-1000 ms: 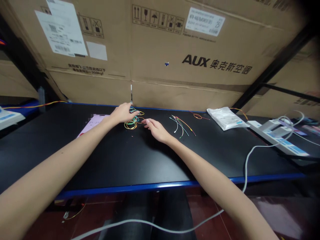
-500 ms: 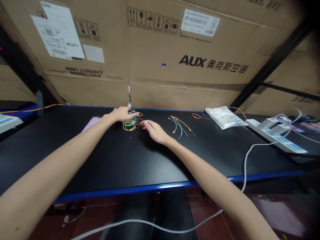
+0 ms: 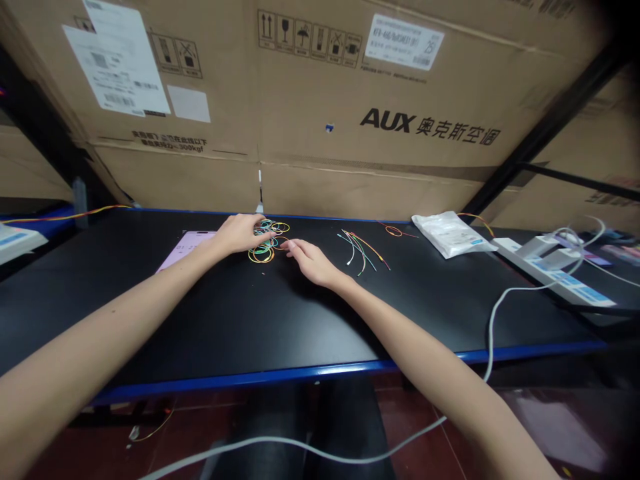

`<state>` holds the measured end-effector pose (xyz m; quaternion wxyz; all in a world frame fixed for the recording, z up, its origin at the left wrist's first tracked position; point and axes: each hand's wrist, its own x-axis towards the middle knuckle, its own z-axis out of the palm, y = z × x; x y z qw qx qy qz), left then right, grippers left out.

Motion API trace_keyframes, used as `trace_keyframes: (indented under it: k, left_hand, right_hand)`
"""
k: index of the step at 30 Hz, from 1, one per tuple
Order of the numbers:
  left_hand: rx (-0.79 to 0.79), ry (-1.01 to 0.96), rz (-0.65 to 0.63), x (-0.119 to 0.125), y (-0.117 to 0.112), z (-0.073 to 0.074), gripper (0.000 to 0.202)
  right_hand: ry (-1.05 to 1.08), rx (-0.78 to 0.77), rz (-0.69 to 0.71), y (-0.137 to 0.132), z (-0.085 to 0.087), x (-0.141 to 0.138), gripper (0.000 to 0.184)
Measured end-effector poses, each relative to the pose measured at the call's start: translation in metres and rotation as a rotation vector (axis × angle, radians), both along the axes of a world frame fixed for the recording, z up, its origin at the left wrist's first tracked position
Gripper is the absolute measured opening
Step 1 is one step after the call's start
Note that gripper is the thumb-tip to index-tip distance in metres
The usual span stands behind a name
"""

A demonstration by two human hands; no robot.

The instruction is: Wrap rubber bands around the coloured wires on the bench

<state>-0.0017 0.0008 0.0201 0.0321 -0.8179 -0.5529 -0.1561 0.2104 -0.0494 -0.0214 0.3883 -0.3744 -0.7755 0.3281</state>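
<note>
A tangle of thin coloured wires [image 3: 262,254], yellow, green, teal and orange, lies on the black tabletop near the back edge. My left hand [image 3: 239,233] rests at its left side, thumb and fingers apart, touching the loops. From the right, my right hand [image 3: 311,262] pinches an orange wire [image 3: 281,249] that leads out of the tangle. Right of that hand several straighter wires [image 3: 361,252] lie loosely fanned out. Behind my left forearm is a phone [image 3: 183,248] with a lilac screen, partly covered.
A large cardboard box [image 3: 300,190] walls off the back. At the right are a small orange wire coil [image 3: 393,231], a white plastic bag [image 3: 450,235] and a power strip [image 3: 555,273]. A white cable [image 3: 491,327] hangs over the blue front edge.
My left hand has shifted slightly left and lower beside the tangle, its fingers now at the loops' edge. The right hand keeps its pinch in nearly the same place.
</note>
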Motion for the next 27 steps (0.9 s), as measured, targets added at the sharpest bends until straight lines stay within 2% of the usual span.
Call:
trace_keyframes:
  k: [9,13,27]
  left_hand:
    - [-0.084,-0.031,0.020,0.0017,-0.0001,0.0019,0.064]
    - [-0.089,-0.074,0.017,0.0013,0.0013,0.0017,0.060]
    - [-0.043,-0.009,0.040,0.0050,0.0061,0.0021,0.052]
  right_hand:
    - [-0.008,0.008,0.009,-0.0013,0.0017,0.0005,0.038]
    - [-0.015,-0.002,0.003,-0.0024,0.0029,0.0004,0.039]
    - [0.007,-0.007,0.006,-0.0045,0.0036,-0.0012,0.038]
